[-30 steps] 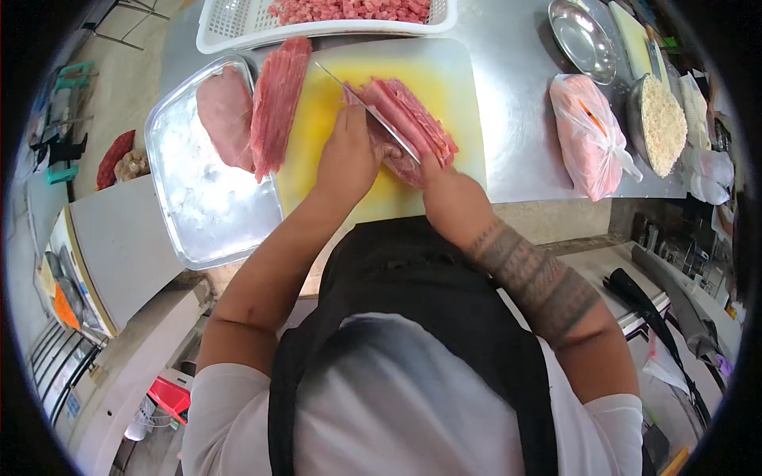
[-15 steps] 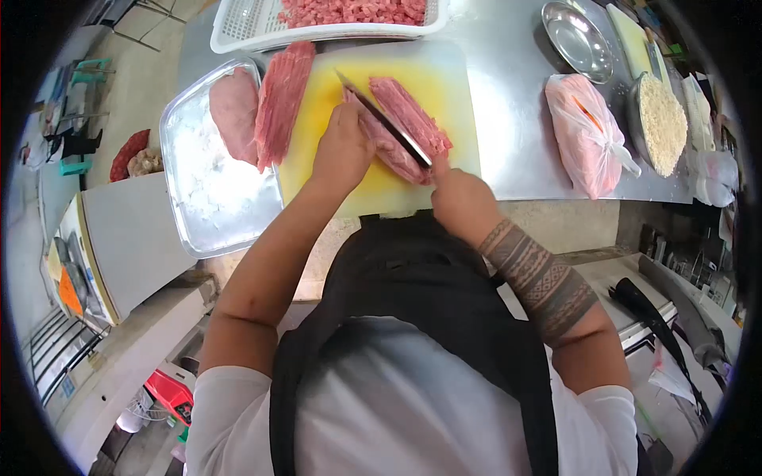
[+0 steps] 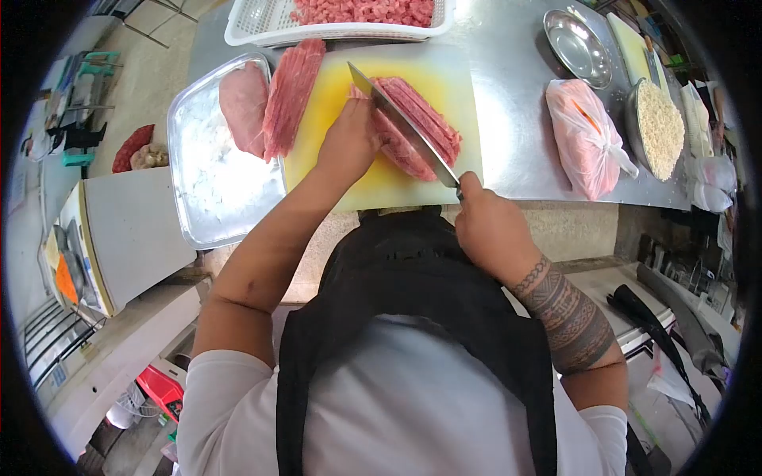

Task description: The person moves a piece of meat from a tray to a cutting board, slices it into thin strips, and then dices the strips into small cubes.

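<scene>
1. Two bare hands worked at the near side of the surface [image 3: 512, 119], over a pale, yellow-tinted cutting board [image 3: 468, 79].
2. The left hand [image 3: 352, 136] was curled, its fingers on the meat piece [image 3: 406, 155] at the board's middle.
3. The right hand [image 3: 494, 232] was closed around the handle of the knife [image 3: 407, 129], whose blade slanted from far left to near right, between that piece and the cut strips [image 3: 421, 111] to its right.
4. Left of the board lay a shiny tray [image 3: 226, 194] holding a smooth slab [image 3: 242, 107], with a striated slab [image 3: 294, 95] beside it.
5. One white basket [image 3: 341, 33] of diced meat [image 3: 361, 11] stood on the far side.
6. Right lay a tied bag [image 3: 583, 139], near a bowl of crumbs [image 3: 663, 131].
</scene>
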Tool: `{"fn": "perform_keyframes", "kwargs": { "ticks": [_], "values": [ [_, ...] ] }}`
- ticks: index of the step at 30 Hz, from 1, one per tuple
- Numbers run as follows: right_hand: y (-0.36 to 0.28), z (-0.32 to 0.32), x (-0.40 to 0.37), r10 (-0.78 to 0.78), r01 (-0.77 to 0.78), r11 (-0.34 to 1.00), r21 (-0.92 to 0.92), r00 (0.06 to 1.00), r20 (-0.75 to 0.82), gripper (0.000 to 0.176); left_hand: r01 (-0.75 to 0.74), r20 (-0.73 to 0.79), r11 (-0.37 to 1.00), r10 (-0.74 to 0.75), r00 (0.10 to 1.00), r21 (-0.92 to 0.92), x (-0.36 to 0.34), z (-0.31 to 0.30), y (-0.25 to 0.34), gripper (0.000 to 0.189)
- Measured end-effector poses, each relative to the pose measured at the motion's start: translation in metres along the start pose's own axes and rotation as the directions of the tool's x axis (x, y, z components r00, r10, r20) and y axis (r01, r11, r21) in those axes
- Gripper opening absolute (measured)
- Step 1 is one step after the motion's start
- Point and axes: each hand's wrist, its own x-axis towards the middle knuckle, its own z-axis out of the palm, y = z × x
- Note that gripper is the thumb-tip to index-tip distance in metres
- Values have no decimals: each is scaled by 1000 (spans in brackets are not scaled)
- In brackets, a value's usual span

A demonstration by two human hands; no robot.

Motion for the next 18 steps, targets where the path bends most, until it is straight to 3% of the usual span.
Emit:
{"fn": "perform_keyframes", "kwargs": {
  "ticks": [7,12,18],
  "values": [
    [-7,2,5,16,-16,1000,0,998,60,21,-24,-43,1000,24,999,3,-1,7,-5,51],
    [-16,-2,32,4,-7,999,41,997,72,23,61,75,998,-62,995,8,0,-2,6,52],
    [-24,34,76,-6,9,994,110,1000,-30,20,20,32,1000,-20,999,1,-1,1,2,53]
  ]
}}
